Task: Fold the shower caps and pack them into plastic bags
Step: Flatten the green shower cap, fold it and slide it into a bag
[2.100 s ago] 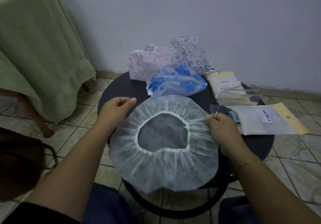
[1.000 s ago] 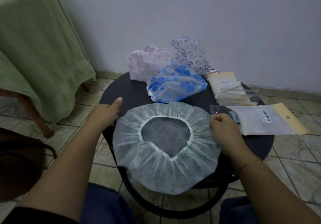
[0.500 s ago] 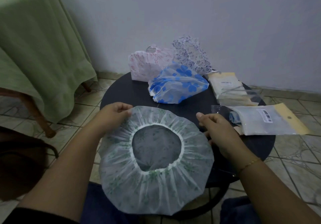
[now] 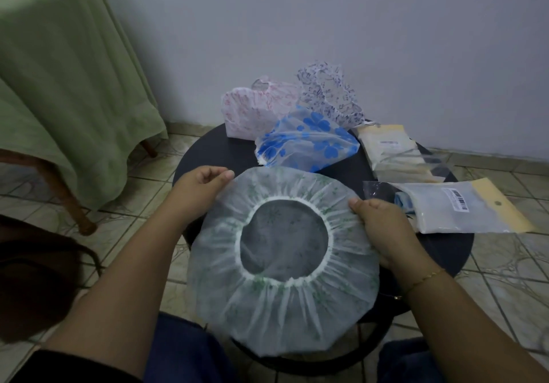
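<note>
Cap I'm holding [image 4: 285,267]: translucent white w/ faint green sprigs, white elastic band. Blue-flower cap [image 4: 309,145]: clear-ish w/ big blue blossoms. Pink-print cap [image 4: 252,112]: white w/ red/pink marks. Purple-print cap [image 4: 329,94]: white w/ purple marks. Table [image 4: 214,151] black. Packed bags [image 4: 463,207]: clear, yellow header. Cloth [image 4: 68,85] pale green. Wall [image 4: 326,20] grey-blue.

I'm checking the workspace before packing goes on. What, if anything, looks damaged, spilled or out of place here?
Nothing looks torn or spilled. The green-print shower cap is spread open, elastic side up, held at its rim by the left hand and right hand, and its near part overhangs the round table. That seems part of the folding rather than a fault.
</note>
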